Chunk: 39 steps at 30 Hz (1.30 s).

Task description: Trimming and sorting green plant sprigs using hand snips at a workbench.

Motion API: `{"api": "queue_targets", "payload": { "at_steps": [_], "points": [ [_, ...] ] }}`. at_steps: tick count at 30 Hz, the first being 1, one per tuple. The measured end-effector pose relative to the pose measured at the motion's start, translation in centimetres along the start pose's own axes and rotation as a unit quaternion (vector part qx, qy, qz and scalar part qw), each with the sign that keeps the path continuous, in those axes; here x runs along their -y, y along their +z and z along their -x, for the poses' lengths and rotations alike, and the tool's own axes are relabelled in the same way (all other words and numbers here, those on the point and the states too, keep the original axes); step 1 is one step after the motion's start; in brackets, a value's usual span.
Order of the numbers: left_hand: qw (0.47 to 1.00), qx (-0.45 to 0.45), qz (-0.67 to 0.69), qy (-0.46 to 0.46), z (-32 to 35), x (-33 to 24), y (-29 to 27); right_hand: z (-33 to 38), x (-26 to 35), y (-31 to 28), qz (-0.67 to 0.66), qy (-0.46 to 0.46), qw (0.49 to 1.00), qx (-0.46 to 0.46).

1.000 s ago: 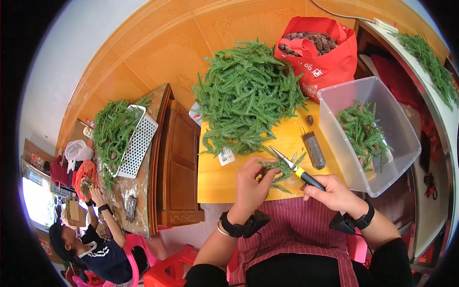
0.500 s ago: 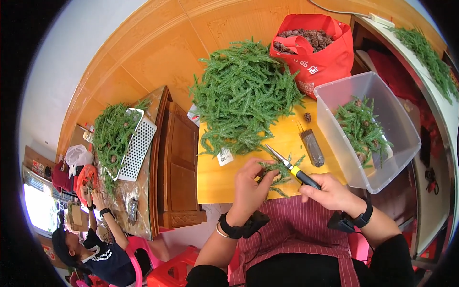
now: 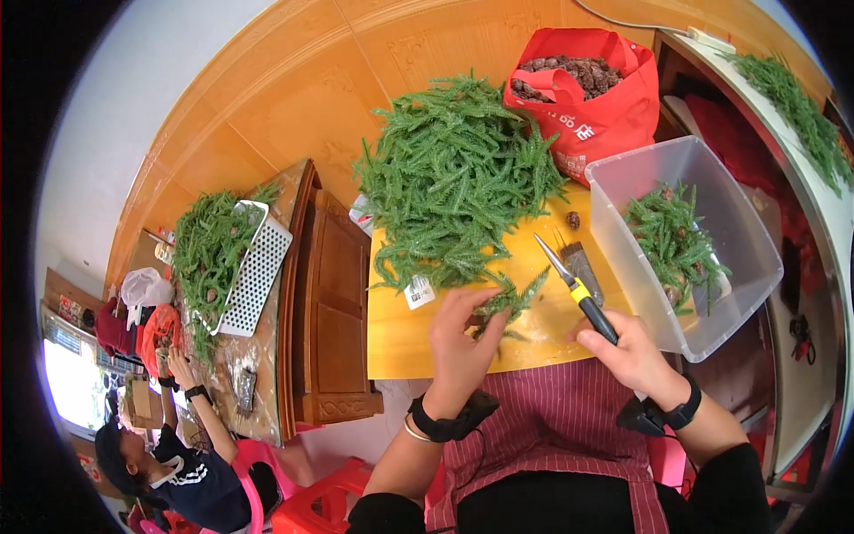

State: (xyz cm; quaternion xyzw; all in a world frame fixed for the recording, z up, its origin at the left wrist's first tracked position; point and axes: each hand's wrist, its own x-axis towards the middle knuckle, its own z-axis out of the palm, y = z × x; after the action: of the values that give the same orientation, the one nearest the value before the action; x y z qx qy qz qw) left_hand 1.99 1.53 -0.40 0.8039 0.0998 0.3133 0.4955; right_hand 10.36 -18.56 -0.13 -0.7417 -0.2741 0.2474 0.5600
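My left hand (image 3: 464, 336) pinches a small green artificial pine sprig (image 3: 518, 297) over the front of the yellow tabletop (image 3: 405, 343); its fingers partly cover the stem. In my right hand (image 3: 630, 354) is a pair of long-nose pliers (image 3: 582, 297) with black and yellow handles, the tips pointing up and left, apart from the sprig. Just behind the pliers lies a dark bundle of thin wires (image 3: 580, 267), partly hidden by them. A single pine cone (image 3: 572, 219) sits beyond that bundle.
A large heap of green sprigs (image 3: 458, 178) covers the table's back left. Behind it on the right stands a red bag (image 3: 614, 125) of pine cones. A clear plastic bin (image 3: 756, 258) holds sprigs with cones. At left, a person (image 3: 191, 481) works beside a white perforated basket (image 3: 256, 285).
The pliers have come away from the sprig, moving right and turning more upright in my right hand. My left hand keeps the sprig almost in place.
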Motion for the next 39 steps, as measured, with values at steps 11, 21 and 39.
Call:
{"api": "queue_targets", "payload": {
  "at_steps": [11,21,39],
  "points": [
    [0.971,-0.113,-0.149,0.15,0.3,-0.7,-1.0,2.2,3.5,-0.1,0.183,-0.138,0.971,0.071],
    [0.964,-0.116,-0.177,0.162,0.6,-1.1,-0.7,2.0,4.1,0.7,0.215,-0.127,0.967,0.047],
    [0.927,0.249,0.269,-0.082,-1.1,-1.2,-4.6,0.9,3.4,-2.1,0.232,-0.262,0.93,0.11]
  ]
}}
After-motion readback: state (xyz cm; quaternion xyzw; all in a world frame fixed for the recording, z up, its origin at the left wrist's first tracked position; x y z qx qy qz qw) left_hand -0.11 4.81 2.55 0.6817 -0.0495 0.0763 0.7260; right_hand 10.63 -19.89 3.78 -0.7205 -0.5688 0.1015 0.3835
